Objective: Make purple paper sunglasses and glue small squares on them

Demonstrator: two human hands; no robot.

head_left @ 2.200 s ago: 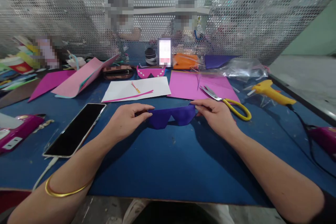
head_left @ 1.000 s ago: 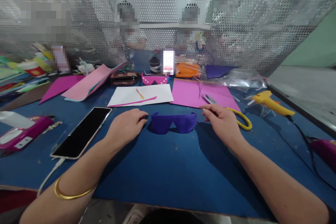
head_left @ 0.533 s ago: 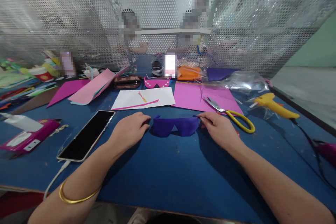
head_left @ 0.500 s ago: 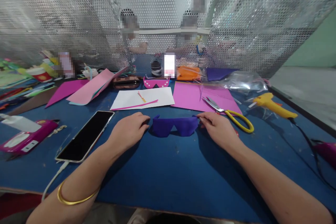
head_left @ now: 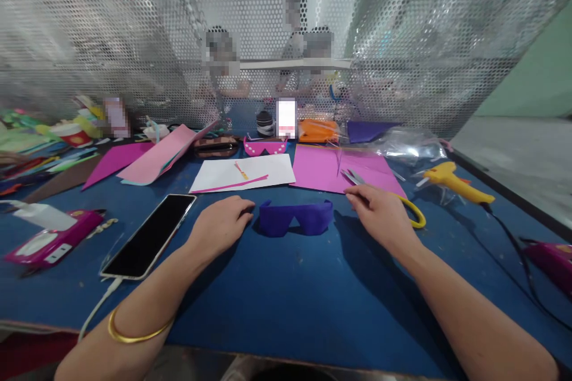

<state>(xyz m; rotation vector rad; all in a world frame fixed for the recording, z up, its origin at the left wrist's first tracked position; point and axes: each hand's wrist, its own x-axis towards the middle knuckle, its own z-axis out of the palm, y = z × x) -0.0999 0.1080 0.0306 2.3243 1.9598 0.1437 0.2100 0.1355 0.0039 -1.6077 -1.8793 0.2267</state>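
Observation:
Dark blue paper glasses (head_left: 295,218) stand on the blue table between my two hands, touched by neither. My left hand (head_left: 223,223) rests on the table just left of them, empty, its fingers loosely bent and the thumb apart. Over to the right, my right hand (head_left: 382,211) is above the scissors, its fingers loosely bent with nothing seen between them. The yellow-handled scissors (head_left: 417,214) are partly hidden under this hand; their blades poke out beyond the fingertips. Whether the hand touches them I cannot tell.
Behind lie white paper (head_left: 245,169), a purple-pink sheet (head_left: 313,169) and pink glasses (head_left: 265,146). A phone (head_left: 151,235) with a white cable is at left. A yellow glue gun (head_left: 460,183) with a black cord lies right. A perforated metal screen (head_left: 259,0) stands behind, with people beyond it.
My right hand has let go of the right arm of the blue glasses and moved slightly right, over the scissors. My left hand remains beside the glasses. The view has shifted slightly.

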